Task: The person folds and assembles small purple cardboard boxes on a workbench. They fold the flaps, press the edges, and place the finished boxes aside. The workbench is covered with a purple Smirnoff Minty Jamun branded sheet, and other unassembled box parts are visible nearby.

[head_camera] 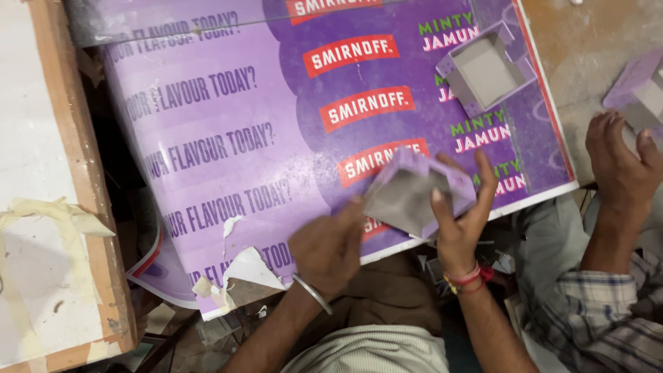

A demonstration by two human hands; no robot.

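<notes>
A small open box [413,192], purple outside and grey inside, is held tilted over a big purple printed board [228,145]. My right hand [461,211] grips its right wall, thumb inside and fingers behind. My left hand [330,245], with a metal bangle on the wrist, presses against the box's lower left corner. A second, similar open box [485,69] lies upright on the board at the upper right.
A co-worker's hand [621,169] in a checked sleeve rests at the right by a third purple box [639,90] on the dusty floor. A wooden-edged white panel [48,207] with tape strips stands at the left. Torn paper [242,273] peels from the board's near edge.
</notes>
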